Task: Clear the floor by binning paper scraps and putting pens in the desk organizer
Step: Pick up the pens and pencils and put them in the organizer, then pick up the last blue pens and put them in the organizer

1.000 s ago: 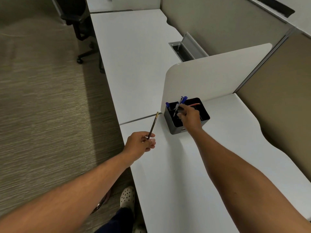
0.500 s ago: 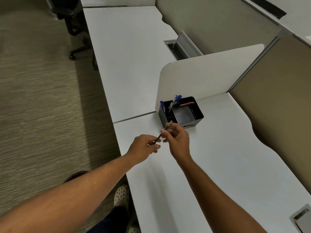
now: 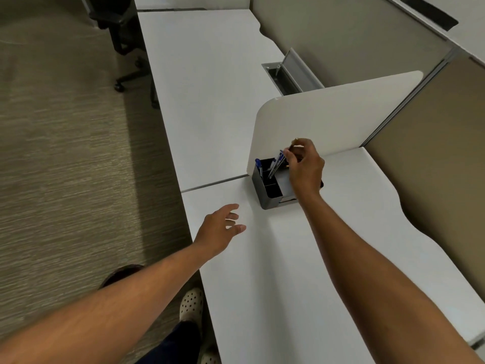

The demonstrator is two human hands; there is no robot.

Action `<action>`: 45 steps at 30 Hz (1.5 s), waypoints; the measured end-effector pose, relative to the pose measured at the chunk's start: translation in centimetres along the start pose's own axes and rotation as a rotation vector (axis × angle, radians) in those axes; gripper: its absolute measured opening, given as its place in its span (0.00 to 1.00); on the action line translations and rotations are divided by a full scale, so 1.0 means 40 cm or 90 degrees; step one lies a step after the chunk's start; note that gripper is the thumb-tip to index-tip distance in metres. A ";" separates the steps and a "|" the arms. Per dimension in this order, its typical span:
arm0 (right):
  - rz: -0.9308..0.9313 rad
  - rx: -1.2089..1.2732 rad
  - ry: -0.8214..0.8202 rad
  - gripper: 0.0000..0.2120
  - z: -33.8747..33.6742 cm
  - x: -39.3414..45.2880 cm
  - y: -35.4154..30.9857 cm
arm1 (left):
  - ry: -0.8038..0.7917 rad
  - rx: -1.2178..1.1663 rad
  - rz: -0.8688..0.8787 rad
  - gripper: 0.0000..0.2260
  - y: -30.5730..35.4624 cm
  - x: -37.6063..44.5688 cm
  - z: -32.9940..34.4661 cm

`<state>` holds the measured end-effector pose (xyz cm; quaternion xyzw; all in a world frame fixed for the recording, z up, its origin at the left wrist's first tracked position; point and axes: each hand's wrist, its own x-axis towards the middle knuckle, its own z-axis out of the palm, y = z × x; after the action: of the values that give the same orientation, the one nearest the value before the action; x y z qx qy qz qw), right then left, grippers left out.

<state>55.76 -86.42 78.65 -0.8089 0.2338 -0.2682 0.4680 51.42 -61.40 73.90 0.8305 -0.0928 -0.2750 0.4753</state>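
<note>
A black desk organizer (image 3: 267, 195) stands on the white desk (image 3: 275, 271) against a low cream divider. Blue pens (image 3: 275, 164) stick up from its back compartments. My right hand (image 3: 305, 166) hovers over the organizer and pinches a thin dark pen (image 3: 293, 144) with a gold end, tilted above the back compartment. My left hand (image 3: 220, 228) hangs above the desk's left edge with relaxed fingers and holds nothing. The organizer's right side is hidden by my right hand.
The cream divider panel (image 3: 328, 119) rises just behind the organizer. A metal cable hatch (image 3: 288, 74) is open on the far desk. A black office chair (image 3: 120, 27) stands on the carpet (image 3: 65, 153) at the back left. My shoes (image 3: 191, 303) are by the desk edge.
The dark pen passed from my left hand to my right hand, which carried it forward over the organizer. My left hand let go and opened.
</note>
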 end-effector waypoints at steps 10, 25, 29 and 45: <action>0.024 -0.170 -0.105 0.09 0.090 -0.058 0.104 | 0.038 -0.028 0.015 0.26 -0.014 0.024 -0.014; 0.184 -0.051 0.009 0.25 0.019 -0.210 0.104 | 0.071 -0.019 0.033 0.25 -0.008 0.021 -0.041; 0.127 -0.048 -0.023 0.13 0.001 -0.369 0.081 | 0.088 0.006 0.055 0.24 0.004 -0.022 -0.035; -0.363 -0.362 -0.341 0.33 0.231 -0.692 -0.221 | 0.403 0.294 0.086 0.26 -0.182 -0.448 -0.282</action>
<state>42.26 -59.16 76.64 -0.9773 -0.0622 -0.0937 0.1797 41.90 -41.76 78.85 0.9513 -0.0556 0.0543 0.2983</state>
